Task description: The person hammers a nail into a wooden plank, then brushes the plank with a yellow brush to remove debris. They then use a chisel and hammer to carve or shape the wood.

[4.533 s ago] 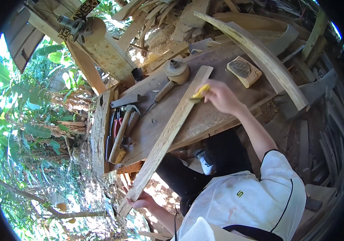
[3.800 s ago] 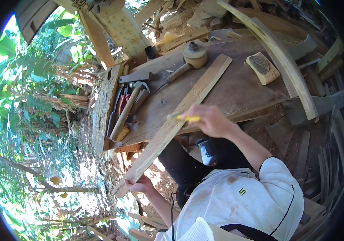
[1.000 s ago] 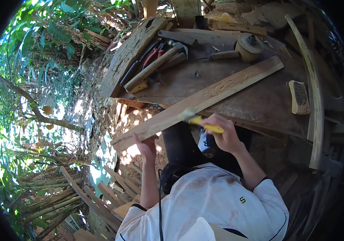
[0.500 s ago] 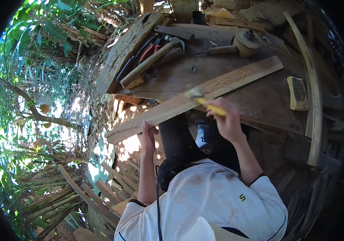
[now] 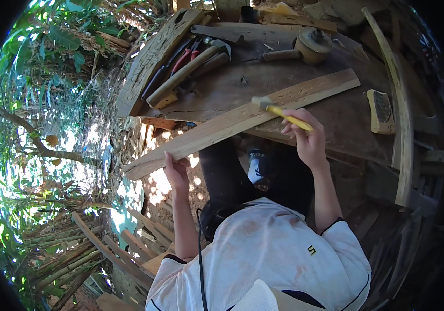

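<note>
A long wooden board (image 5: pixel 206 136) slants from the lower left up to the right, its far end resting on the wooden work table (image 5: pixel 351 129). Close to the board's lower left end, my left hand (image 5: pixel 177 171) grips its near edge, with the thumb on the upper side. My right hand (image 5: pixel 307 136) is closed around the yellow handle of a paintbrush (image 5: pixel 295 120). The pale bristles are at the board's upper face around its middle; whether they touch the wood I cannot tell.
A hammer (image 5: pixel 185 75), red-handled pliers (image 5: pixel 182 60) and other tools lie at the table's left beside a carved plank (image 5: pixel 154 65). A round wooden pot (image 5: pixel 312 46) stands at the back. On the right are a scrub-brush-like block (image 5: pixel 380 112) and a long curved strip (image 5: pixel 400 103).
My right hand has moved the paintbrush to the right and slightly up along the board. The left hand keeps its hold near the board's end. The whole view has shifted slightly.
</note>
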A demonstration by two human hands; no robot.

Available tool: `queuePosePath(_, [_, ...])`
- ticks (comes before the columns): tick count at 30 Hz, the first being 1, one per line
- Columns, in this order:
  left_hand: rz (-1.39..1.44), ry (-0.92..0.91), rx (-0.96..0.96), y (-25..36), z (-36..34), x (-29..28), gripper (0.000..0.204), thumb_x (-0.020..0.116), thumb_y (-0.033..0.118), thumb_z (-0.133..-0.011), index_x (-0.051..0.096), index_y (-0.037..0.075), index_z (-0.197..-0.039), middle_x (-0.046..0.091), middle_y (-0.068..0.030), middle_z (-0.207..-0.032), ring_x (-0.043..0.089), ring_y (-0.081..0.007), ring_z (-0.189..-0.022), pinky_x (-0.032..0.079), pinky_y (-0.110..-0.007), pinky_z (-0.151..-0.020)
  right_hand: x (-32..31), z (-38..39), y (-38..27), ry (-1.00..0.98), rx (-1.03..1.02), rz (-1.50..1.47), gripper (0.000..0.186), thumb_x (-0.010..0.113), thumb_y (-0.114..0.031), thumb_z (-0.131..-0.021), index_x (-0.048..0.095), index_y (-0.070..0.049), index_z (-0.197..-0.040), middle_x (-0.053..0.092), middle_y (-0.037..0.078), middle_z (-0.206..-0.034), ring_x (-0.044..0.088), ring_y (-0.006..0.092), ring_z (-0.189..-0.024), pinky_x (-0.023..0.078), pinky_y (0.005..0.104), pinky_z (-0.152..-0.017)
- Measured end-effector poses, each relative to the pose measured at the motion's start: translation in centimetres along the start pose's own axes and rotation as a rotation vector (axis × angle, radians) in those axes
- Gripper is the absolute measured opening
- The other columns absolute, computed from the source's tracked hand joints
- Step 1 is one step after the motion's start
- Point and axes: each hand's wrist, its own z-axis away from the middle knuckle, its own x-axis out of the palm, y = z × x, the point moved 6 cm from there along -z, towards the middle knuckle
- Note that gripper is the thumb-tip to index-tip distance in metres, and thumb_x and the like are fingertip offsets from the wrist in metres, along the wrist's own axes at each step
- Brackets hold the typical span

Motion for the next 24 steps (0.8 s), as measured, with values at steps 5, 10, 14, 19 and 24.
queuePosePath(5, [0.009,0.036,0.041,0.9,0.0,-0.9,0.033,0.056,0.04,-0.108,0.061,0.008,-0.115,0.062,-0.0012,-0.09,0.054,-0.0118,-0.072,0.044,-0.031,-0.066,-2.3,0.1,0.4,0.001,0.068,-0.108,0.018,0.057,-0.012,-0.107,0.069,-0.002,-0.116,0.066,0.007,-0.093,0.068,0.0135,-0.072,0.054,0.0268,-0.065])
queuePosePath(10, [0.082,0.119,0.05,0.9,-0.4,-1.5,0.032,0.053,0.036,-0.11,0.062,0.006,-0.105,0.063,-0.0031,-0.081,0.055,-0.0122,-0.064,0.045,-0.029,-0.06,-1.5,-0.4,-0.2,-0.111,0.007,-0.013,0.022,0.057,-0.019,-0.109,0.069,-0.001,-0.115,0.068,0.006,-0.091,0.065,0.0107,-0.068,0.052,0.0249,-0.062])
queuePosePath(14, [0.101,0.085,0.065,0.8,-1.0,-2.3,0.03,0.057,0.036,-0.109,0.062,0.007,-0.107,0.063,-0.0023,-0.084,0.052,-0.0104,-0.064,0.044,-0.027,-0.059,-2.8,-0.7,0.2,-0.007,0.013,-0.001,0.025,0.055,-0.022,-0.11,0.068,-0.001,-0.111,0.07,0.006,-0.096,0.063,0.0083,-0.067,0.051,0.0226,-0.06])
queuePosePath(19, [0.114,0.135,0.047,1.2,-0.7,-1.2,0.03,0.06,0.036,-0.108,0.062,0.006,-0.109,0.062,-0.0019,-0.087,0.051,-0.009,-0.069,0.043,-0.026,-0.06,-4.0,-0.2,0.5,-0.015,0.042,-0.096,0.02,0.056,-0.018,-0.109,0.068,-0.001,-0.111,0.069,0.008,-0.102,0.063,0.0086,-0.068,0.05,0.0224,-0.061])
queuePosePath(24, [0.113,0.122,0.046,1.4,-0.7,-1.4,0.029,0.06,0.035,-0.107,0.062,0.006,-0.11,0.062,-0.0012,-0.089,0.05,-0.0079,-0.071,0.042,-0.025,-0.061,-5.1,-0.6,0.5,0.038,-0.001,0.11,0.027,0.055,-0.025,-0.11,0.068,-0.002,-0.111,0.069,0.005,-0.094,0.062,0.0076,-0.065,0.047,0.0224,-0.057])
